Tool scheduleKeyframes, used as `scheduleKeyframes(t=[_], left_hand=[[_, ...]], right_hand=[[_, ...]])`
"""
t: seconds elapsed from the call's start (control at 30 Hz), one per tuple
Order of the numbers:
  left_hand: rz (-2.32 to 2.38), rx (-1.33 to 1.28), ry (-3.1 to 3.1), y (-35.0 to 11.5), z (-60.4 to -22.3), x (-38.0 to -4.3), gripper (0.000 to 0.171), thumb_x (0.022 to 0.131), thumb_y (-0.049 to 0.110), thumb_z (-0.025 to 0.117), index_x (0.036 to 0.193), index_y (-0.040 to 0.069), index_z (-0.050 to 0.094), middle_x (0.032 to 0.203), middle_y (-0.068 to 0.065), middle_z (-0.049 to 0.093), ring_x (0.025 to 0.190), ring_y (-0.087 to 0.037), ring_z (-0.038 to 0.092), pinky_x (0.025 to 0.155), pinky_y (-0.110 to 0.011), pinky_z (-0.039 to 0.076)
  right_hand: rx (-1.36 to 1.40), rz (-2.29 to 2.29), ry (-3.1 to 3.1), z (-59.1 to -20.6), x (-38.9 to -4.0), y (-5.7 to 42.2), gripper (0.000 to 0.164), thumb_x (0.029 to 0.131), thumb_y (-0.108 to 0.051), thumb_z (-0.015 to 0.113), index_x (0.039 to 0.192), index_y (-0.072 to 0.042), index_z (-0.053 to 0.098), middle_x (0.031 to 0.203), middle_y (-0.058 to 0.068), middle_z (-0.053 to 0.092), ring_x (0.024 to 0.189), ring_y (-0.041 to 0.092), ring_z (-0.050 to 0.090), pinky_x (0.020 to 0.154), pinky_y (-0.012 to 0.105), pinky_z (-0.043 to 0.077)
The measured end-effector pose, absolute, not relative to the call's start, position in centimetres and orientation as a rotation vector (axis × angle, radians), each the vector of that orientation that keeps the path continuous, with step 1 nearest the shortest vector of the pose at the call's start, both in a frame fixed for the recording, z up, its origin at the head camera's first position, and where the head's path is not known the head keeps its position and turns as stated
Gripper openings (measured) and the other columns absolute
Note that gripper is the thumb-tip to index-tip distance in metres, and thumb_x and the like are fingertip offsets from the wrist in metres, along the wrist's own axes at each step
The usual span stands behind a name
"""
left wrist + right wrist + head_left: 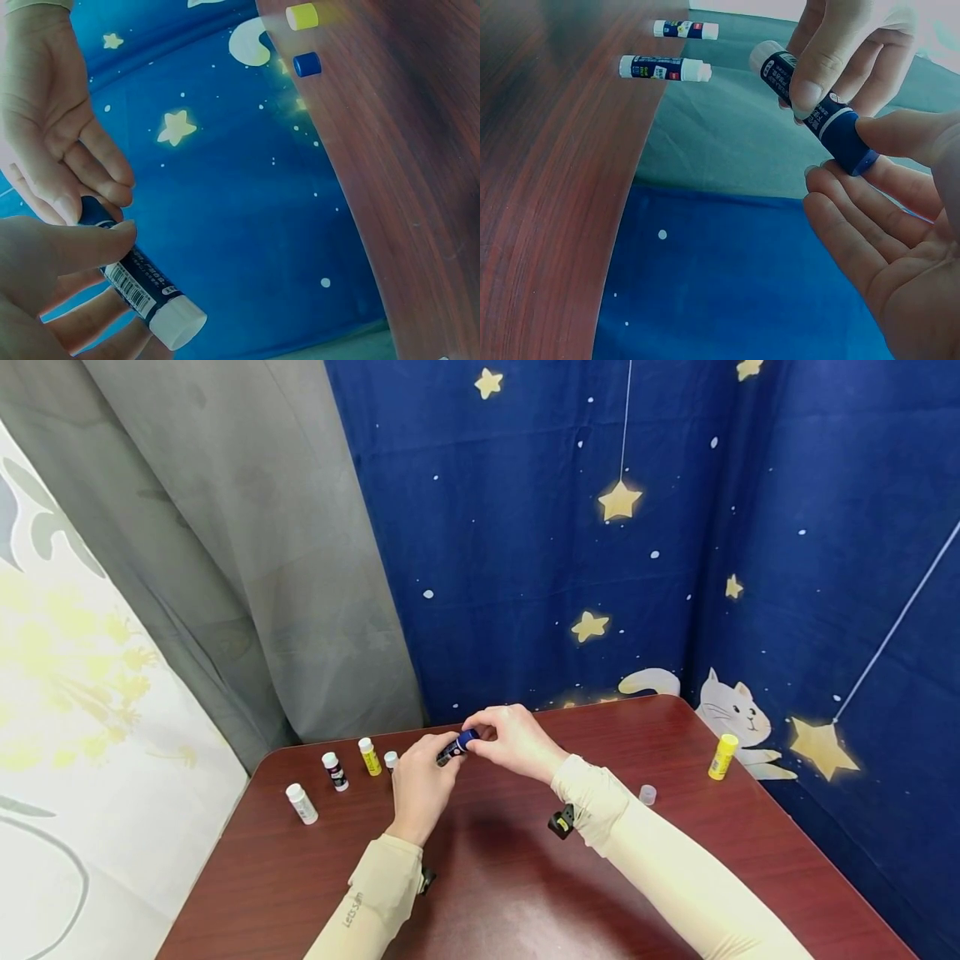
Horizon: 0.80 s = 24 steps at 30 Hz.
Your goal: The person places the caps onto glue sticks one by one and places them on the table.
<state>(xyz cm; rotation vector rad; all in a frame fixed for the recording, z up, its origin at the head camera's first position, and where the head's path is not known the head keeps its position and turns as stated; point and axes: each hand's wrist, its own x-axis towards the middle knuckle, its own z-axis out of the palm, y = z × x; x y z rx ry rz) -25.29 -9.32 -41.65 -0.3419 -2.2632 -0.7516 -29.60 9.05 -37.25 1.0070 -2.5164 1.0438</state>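
Observation:
A dark blue glue stick [452,748] is held between both hands above the far part of the table. My left hand [422,787] grips its printed body, the thumb lying across the label; the white base [178,322] sticks out beyond the fingers. At the other end, my right hand [517,743] pinches the blue cap [847,142] between thumb and fingers. The cap sits on the stick. Behind the left hand stands another dark glue stick [391,760], partly hidden. Two dark glue sticks [664,68] with pale ends show in the right wrist view.
On the left of the reddish-brown table [495,893] stand a white stick [302,803], a dark stick [335,772] and a yellow stick [370,757]. Toward the right are a translucent cap [647,794] and a yellow glue stick [723,757]. A short blue piece [307,64] shows in the left wrist view.

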Motion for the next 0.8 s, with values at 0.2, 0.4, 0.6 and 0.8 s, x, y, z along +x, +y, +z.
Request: scheduleKeyframes(t=[0.2,0.4,0.6,0.8], left_hand=[[-0.752,-0.354,-2.263,-9.32,-41.43,-25.05,0.030,0.080,0.011,0.087,0.109,0.013,0.078,0.098,-0.002,0.074,0.087,-0.021,0.070,0.070,-0.040,0.056],[-0.747,-0.359,-2.267,-9.27,-41.24,-24.86,0.030,0.079,0.010,0.087,0.108,0.011,0.078,0.098,-0.003,0.074,0.087,-0.023,0.070,0.071,-0.041,0.056],[-0.715,-0.364,-2.239,-9.19,-41.08,-24.54,0.030,0.077,0.009,0.088,0.105,0.012,0.078,0.096,-0.002,0.074,0.086,-0.022,0.071,0.068,-0.042,0.055],[-0.700,-0.370,-2.225,-8.87,-41.12,-24.50,0.029,0.077,0.009,0.088,0.104,0.012,0.079,0.094,-0.001,0.074,0.083,-0.021,0.072,0.065,-0.041,0.054]], right_hand=[[0.989,1.040,-2.534,-37.29,-29.52,9.01,0.020,0.089,-0.020,0.077,0.109,-0.016,0.077,0.089,-0.012,0.069,0.076,0.002,0.063,0.071,0.023,0.053],[0.987,1.054,-2.545,-37.41,-29.41,8.99,0.022,0.090,-0.021,0.077,0.111,-0.017,0.077,0.090,-0.012,0.069,0.077,0.003,0.063,0.070,0.023,0.053],[0.986,1.071,-2.554,-37.50,-29.19,8.97,0.022,0.090,-0.022,0.077,0.112,-0.018,0.077,0.096,-0.007,0.072,0.079,0.003,0.063,0.071,0.022,0.054],[0.982,1.069,-2.538,-37.40,-28.93,9.05,0.022,0.090,-0.022,0.078,0.111,-0.018,0.077,0.094,-0.009,0.070,0.078,0.003,0.062,0.069,0.022,0.054]])
